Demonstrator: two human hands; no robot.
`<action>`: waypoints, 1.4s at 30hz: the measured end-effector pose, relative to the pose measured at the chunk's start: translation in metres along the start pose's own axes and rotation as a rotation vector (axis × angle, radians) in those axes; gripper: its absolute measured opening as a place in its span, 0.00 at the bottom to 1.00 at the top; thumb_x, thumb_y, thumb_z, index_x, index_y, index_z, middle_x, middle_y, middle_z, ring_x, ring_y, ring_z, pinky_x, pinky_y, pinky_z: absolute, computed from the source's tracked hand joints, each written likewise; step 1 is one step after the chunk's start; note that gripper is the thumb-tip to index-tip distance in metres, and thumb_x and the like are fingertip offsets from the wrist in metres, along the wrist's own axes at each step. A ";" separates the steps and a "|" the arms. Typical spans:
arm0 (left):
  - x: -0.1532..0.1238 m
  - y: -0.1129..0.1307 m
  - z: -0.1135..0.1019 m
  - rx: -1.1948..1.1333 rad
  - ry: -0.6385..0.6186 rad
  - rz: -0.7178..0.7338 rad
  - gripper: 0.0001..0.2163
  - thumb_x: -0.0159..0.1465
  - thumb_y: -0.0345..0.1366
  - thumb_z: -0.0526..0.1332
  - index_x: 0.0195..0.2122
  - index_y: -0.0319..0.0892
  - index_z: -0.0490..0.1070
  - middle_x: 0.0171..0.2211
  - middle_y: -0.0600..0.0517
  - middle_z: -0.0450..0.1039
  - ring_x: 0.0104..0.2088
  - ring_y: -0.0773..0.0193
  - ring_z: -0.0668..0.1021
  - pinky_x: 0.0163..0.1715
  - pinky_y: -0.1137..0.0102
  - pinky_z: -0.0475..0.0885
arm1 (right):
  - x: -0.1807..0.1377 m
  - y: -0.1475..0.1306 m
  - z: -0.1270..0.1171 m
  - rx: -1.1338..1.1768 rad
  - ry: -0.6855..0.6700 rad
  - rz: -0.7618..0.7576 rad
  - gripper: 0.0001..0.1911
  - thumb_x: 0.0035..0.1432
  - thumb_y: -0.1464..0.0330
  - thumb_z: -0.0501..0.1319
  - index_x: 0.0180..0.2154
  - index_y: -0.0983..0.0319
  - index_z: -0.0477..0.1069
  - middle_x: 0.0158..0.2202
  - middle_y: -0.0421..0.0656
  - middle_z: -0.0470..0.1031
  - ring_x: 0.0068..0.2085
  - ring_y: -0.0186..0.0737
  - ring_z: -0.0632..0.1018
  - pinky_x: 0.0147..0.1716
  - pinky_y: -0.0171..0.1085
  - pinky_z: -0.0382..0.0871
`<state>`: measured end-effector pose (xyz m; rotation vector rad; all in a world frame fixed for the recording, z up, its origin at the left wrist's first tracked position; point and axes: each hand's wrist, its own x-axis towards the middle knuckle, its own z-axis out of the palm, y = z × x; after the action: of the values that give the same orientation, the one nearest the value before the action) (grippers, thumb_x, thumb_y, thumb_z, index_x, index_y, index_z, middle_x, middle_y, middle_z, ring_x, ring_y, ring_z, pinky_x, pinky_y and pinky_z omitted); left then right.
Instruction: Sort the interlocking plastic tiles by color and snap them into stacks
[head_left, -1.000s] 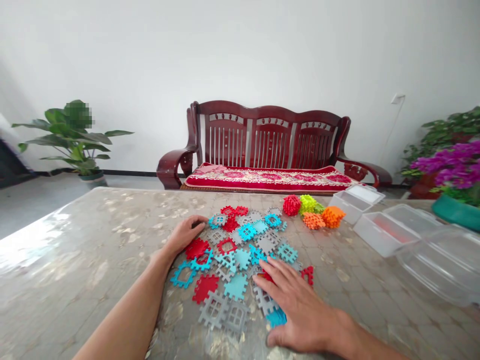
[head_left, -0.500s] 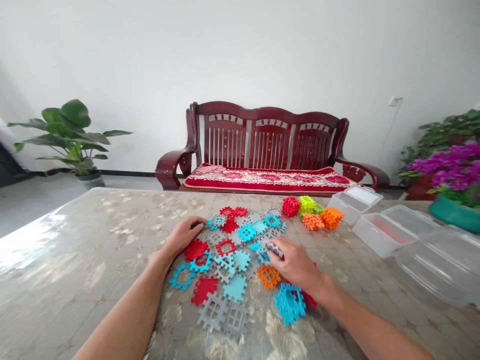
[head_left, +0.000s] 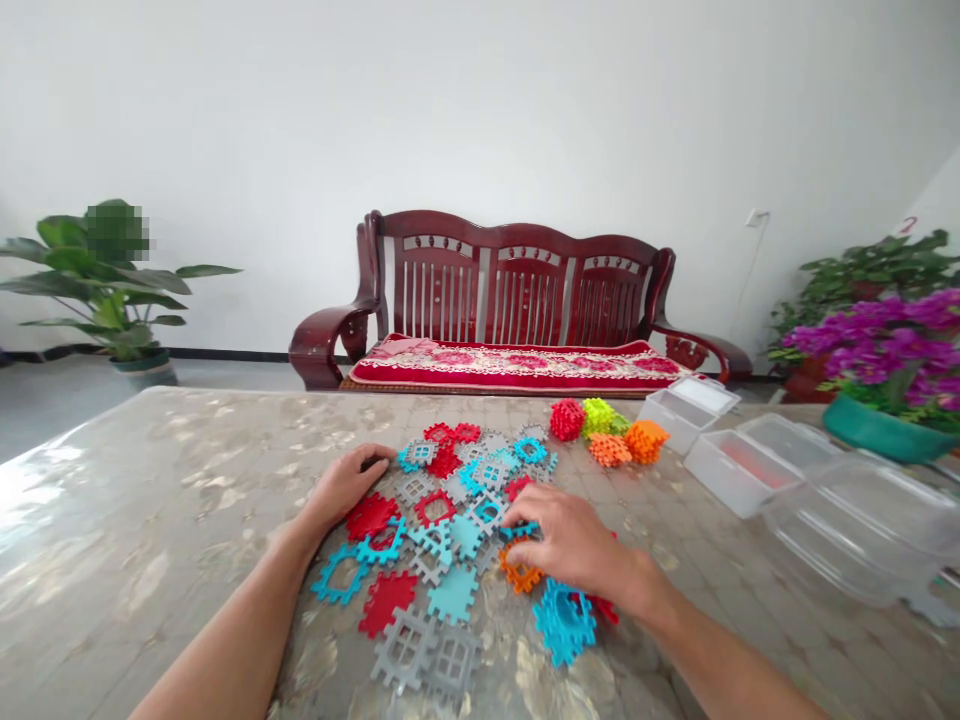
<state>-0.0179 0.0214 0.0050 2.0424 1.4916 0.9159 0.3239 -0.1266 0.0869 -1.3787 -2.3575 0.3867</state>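
Observation:
My left hand (head_left: 351,486) rests on the table at the pile's left edge, thumb and fingers apart, with nothing in it. Beside its fingertips lies a blue tile with a grey window tile (head_left: 418,453) on top. My right hand (head_left: 564,530) reaches over the pile's right side, fingers and thumb spread around a blue notched tile (head_left: 519,529). Whether they touch that tile is unclear. Below the thumb lies an orange window tile (head_left: 519,572), partly covered. A stack of blue tiles (head_left: 564,620) sits nearer me, with red tiles (head_left: 604,608) partly under my right wrist.
Assembled cubes stand behind the pile: red (head_left: 567,420), yellow-green (head_left: 598,416) and orange (head_left: 646,441). Clear plastic boxes (head_left: 742,470) are at the right, before a flowerpot (head_left: 889,428). A wooden bench (head_left: 525,235) stands beyond the table (head_left: 217,470).
The grey tile has left my right hand, which has opened and moved slightly toward me over the blue tile. My left hand stays by the pile. The view has shifted a little right.

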 end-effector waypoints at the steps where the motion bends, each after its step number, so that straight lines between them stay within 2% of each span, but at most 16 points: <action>1: 0.000 0.000 0.000 0.002 0.002 -0.001 0.16 0.58 0.48 0.57 0.39 0.46 0.78 0.40 0.50 0.81 0.42 0.55 0.80 0.48 0.62 0.73 | -0.006 0.000 0.001 -0.052 -0.067 -0.035 0.14 0.53 0.60 0.70 0.41 0.56 0.77 0.40 0.39 0.77 0.43 0.41 0.76 0.43 0.37 0.66; 3: 0.001 0.000 0.000 0.011 0.006 -0.004 0.16 0.57 0.48 0.57 0.39 0.46 0.78 0.40 0.50 0.82 0.42 0.55 0.80 0.48 0.62 0.73 | -0.014 0.001 0.003 -0.149 -0.160 -0.084 0.20 0.50 0.55 0.71 0.43 0.56 0.76 0.41 0.40 0.76 0.45 0.43 0.75 0.44 0.38 0.66; 5: 0.002 0.000 0.000 0.022 0.007 -0.007 0.17 0.57 0.48 0.57 0.39 0.46 0.78 0.40 0.50 0.81 0.42 0.54 0.80 0.48 0.62 0.73 | -0.018 0.003 0.007 -0.222 -0.200 -0.114 0.23 0.50 0.54 0.71 0.46 0.56 0.75 0.42 0.41 0.75 0.45 0.44 0.75 0.43 0.38 0.66; 10: 0.002 0.004 -0.001 0.030 0.003 -0.009 0.17 0.56 0.48 0.56 0.38 0.46 0.78 0.39 0.50 0.81 0.42 0.54 0.80 0.47 0.61 0.73 | -0.022 0.000 0.015 -0.370 -0.199 -0.186 0.16 0.58 0.57 0.65 0.44 0.59 0.73 0.42 0.44 0.75 0.43 0.43 0.75 0.39 0.37 0.67; 13: 0.001 0.006 -0.001 0.030 0.014 -0.009 0.17 0.56 0.48 0.56 0.38 0.45 0.78 0.38 0.49 0.81 0.41 0.54 0.80 0.47 0.60 0.74 | -0.022 0.000 0.016 -0.353 -0.151 -0.207 0.11 0.65 0.62 0.58 0.41 0.61 0.73 0.38 0.45 0.77 0.41 0.42 0.76 0.40 0.36 0.67; 15: 0.001 0.007 -0.002 0.029 0.013 -0.005 0.17 0.56 0.48 0.56 0.37 0.45 0.78 0.38 0.49 0.81 0.40 0.54 0.80 0.47 0.60 0.74 | -0.019 0.006 0.013 -0.216 -0.054 -0.129 0.13 0.68 0.64 0.52 0.42 0.59 0.74 0.37 0.44 0.78 0.40 0.40 0.77 0.40 0.35 0.68; 19: 0.001 0.007 -0.002 0.019 0.000 -0.004 0.17 0.56 0.48 0.56 0.38 0.45 0.78 0.38 0.50 0.82 0.40 0.54 0.80 0.47 0.61 0.74 | -0.007 0.041 -0.004 0.168 0.258 0.224 0.16 0.66 0.62 0.52 0.42 0.59 0.77 0.38 0.42 0.81 0.39 0.41 0.80 0.39 0.36 0.71; 21: 0.002 0.005 -0.002 0.021 -0.004 -0.008 0.17 0.56 0.49 0.56 0.38 0.45 0.78 0.39 0.49 0.82 0.41 0.54 0.80 0.47 0.61 0.73 | -0.002 0.066 -0.012 0.255 0.363 0.369 0.18 0.63 0.60 0.53 0.41 0.61 0.78 0.35 0.43 0.81 0.36 0.43 0.80 0.36 0.37 0.72; 23: 0.002 0.003 -0.002 0.028 -0.005 -0.016 0.18 0.56 0.49 0.57 0.39 0.45 0.78 0.39 0.49 0.82 0.41 0.53 0.80 0.47 0.61 0.73 | -0.001 0.092 -0.018 0.256 0.398 0.454 0.20 0.63 0.59 0.51 0.42 0.62 0.78 0.34 0.44 0.82 0.35 0.43 0.80 0.34 0.38 0.73; 27: 0.002 -0.001 -0.001 0.032 0.001 -0.014 0.19 0.56 0.51 0.57 0.39 0.46 0.78 0.40 0.50 0.82 0.42 0.53 0.80 0.47 0.61 0.74 | -0.010 0.126 -0.017 0.037 0.412 0.489 0.21 0.64 0.62 0.49 0.45 0.61 0.78 0.44 0.47 0.81 0.45 0.46 0.80 0.45 0.43 0.72; 31: 0.003 -0.004 -0.001 0.040 0.010 -0.004 0.20 0.56 0.53 0.57 0.39 0.46 0.79 0.40 0.49 0.82 0.42 0.53 0.81 0.46 0.61 0.74 | -0.019 0.127 -0.009 -0.179 0.359 0.484 0.18 0.61 0.67 0.53 0.48 0.62 0.76 0.50 0.49 0.79 0.52 0.46 0.77 0.54 0.44 0.66; 37: 0.003 -0.006 -0.001 0.038 0.006 -0.010 0.21 0.56 0.54 0.57 0.40 0.46 0.78 0.40 0.49 0.82 0.42 0.53 0.80 0.46 0.61 0.74 | -0.022 0.113 -0.004 -0.303 0.254 0.497 0.22 0.54 0.66 0.62 0.51 0.65 0.73 0.51 0.54 0.77 0.52 0.53 0.75 0.54 0.48 0.64; 42: 0.003 -0.007 -0.001 0.038 -0.002 0.012 0.21 0.57 0.55 0.57 0.39 0.46 0.79 0.39 0.49 0.82 0.41 0.53 0.80 0.46 0.61 0.74 | -0.023 0.111 -0.003 -0.359 0.240 0.464 0.16 0.56 0.67 0.61 0.47 0.62 0.74 0.46 0.51 0.79 0.49 0.50 0.77 0.51 0.45 0.66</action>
<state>-0.0225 0.0265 0.0013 2.0806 1.5084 0.8957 0.4209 -0.0933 0.0390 -2.0188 -1.9608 -0.0911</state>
